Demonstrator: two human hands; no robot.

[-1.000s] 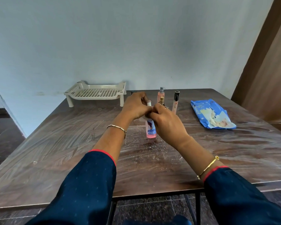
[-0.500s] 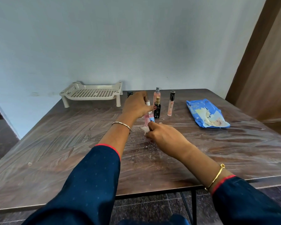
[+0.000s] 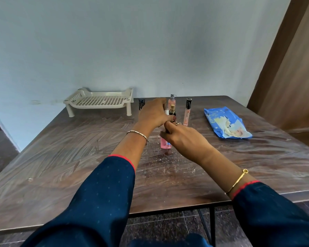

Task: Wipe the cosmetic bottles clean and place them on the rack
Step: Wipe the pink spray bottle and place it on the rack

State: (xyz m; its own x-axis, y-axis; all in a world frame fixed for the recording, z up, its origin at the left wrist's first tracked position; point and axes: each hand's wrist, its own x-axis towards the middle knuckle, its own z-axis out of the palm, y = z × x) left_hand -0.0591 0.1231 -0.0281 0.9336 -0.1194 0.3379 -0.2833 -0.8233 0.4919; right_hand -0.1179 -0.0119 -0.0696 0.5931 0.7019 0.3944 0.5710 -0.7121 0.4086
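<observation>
Soft even daylight, perhaps slight wide-angle edge distortion

A dark wood-grain tabletop [image 3: 61, 157], scattered with white specks [image 3: 177, 168], is set against a pale blue wall [image 3: 132, 41]. A brown wooden panel [image 3: 292, 77] is seen at right, with dark floor tiles [image 3: 168, 223] below.
</observation>
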